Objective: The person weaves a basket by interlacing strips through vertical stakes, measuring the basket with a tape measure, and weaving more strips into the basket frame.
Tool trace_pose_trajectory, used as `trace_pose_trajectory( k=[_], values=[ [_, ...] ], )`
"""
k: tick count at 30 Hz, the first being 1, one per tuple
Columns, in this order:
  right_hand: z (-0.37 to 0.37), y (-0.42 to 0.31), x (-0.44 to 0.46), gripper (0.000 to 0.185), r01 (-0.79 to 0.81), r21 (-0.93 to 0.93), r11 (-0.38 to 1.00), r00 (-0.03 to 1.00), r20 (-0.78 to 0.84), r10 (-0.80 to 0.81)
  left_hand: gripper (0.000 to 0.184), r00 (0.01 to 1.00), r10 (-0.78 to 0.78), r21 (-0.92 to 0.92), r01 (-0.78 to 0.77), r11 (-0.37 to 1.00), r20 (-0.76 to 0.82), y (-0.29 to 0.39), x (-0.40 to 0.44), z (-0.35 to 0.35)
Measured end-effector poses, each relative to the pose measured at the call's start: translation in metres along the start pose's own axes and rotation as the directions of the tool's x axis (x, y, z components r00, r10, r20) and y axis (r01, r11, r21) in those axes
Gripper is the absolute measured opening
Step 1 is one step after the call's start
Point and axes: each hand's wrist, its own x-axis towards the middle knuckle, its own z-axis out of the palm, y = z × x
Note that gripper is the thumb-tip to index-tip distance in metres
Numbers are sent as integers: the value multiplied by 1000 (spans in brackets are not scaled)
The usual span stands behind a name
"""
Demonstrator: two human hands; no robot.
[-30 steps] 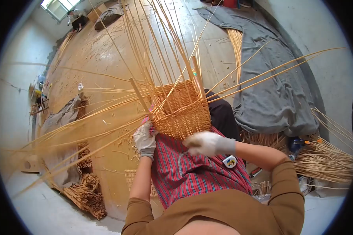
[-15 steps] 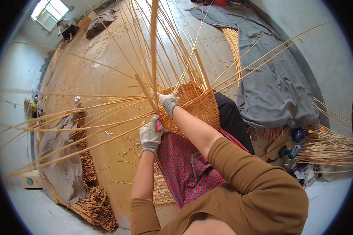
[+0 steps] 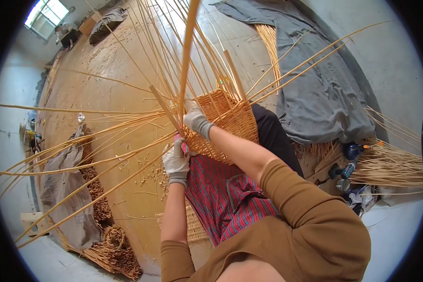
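Observation:
A partly woven wicker basket [image 3: 237, 127] lies tilted over my lap, long rods [image 3: 199, 42] fanning out from its edge. My right hand [image 3: 192, 116], in a pale glove, is closed at the basket's near-left corner, round a rod there; the fingertips are partly hidden. Lower left, my gloved left hand [image 3: 176, 160] is closed on the basket's corner, beside the striped red cloth [image 3: 221, 192]. A thick rod [image 3: 187, 56] rises close by my right hand, and a flat wooden strip [image 3: 167, 110] stands at the same corner.
Another woven piece [image 3: 192, 225] lies on the floor below my left arm. Cloth-covered rod bundles [image 3: 73, 202] are at left. A grey cloth [image 3: 319, 98] covers more rods at right, near a power drill [image 3: 348, 170]. A person [image 3: 66, 35] is in the far left corner.
The view has shifted slightly. My right hand has turned a little at the corner, and the rods on the left have swung downward. My left hand keeps its place on the basket.

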Motion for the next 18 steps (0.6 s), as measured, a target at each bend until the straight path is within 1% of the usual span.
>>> trace_pose_trajectory(
  k=[1, 2, 3, 4, 5, 6, 7, 8, 9, 10, 11, 12, 13, 14, 15, 16, 17, 18],
  values=[
    [2, 2, 3, 86, 162, -67, 985, 987, -8, -163, 60, 999, -34, 15, 33, 999, 5, 2, -3, -1],
    [1, 5, 5, 95, 317, -138, 938, 947, -5, -320, 60, 999, -39, 15, 39, 999, 15, 2, -5, 0],
    [-7, -5, 2, 94, 179, -90, 980, 980, 106, -169, 61, 997, 47, 41, -44, 998, -64, 2, -4, 1],
    [-4, 0, 2, 94, 178, -91, 980, 981, 100, -169, 63, 979, 140, 72, -131, 989, -147, 2, -1, 2],
    [2, -3, -2, 93, 224, 12, 975, 975, -13, -224, 63, 978, 150, 74, -141, 987, -146, 3, -2, 1],
    [7, -2, -2, 93, 285, 108, 952, 954, -132, -270, 65, 988, 111, 53, -106, 993, -106, 5, -3, -2],
    [-4, -20, -8, 87, -4, -155, 988, 1000, -30, 0, 66, 995, 70, 33, -68, 997, -67, 6, -1, -3],
    [-7, -26, -10, 87, 0, -149, 989, 999, -34, -5, 66, 995, 77, 39, -74, 997, -69, 7, 0, -3],
    [-1, -23, -10, 79, 125, 107, 986, 991, -63, -119, 64, 995, 80, 72, -76, 995, -63, 6, -1, -4],
    [9, -9, -6, 71, 245, 347, 906, 969, -118, -216, 61, 995, 81, 101, -75, 992, -54, 7, -2, -5],
    [22, 0, 6, 44, 448, 286, 847, 884, -286, -371, 60, 997, 60, 76, -56, 995, -51, 7, -3, -4],
    [12, -5, 3, 44, 439, 279, 854, 888, -276, -367, 60, 998, 49, 66, -46, 997, -47, 6, -2, -2],
    [-4, -21, -5, 31, 187, 423, 887, 982, -103, -158, 59, 1000, -5, 55, 4, 998, 23, 2, -1, -1],
    [-13, -32, -8, 25, -85, 520, 850, 995, 94, 42, 58, 994, -54, 54, 49, 997, 90, -2, 0, -3],
    [-16, -35, -4, 39, -7, 512, 859, 999, 37, -14, 56, 999, -25, -7, 26, 1000, 38, 3, 0, -5],
    [-19, -38, 1, 39, -2, 512, 859, 999, 39, -20, 56, 999, -26, -5, 26, 1000, 32, 4, 2, -4],
    [-21, -40, 4, 45, -3, 329, 944, 985, 164, -54, 55, 1000, 15, 5, -15, 1000, 0, 5, 2, -4],
    [-28, -47, 3, 52, 18, 134, 991, 955, 293, -57, 54, 998, 53, 17, -52, 998, -28, 4, 0, -4]
  ],
)
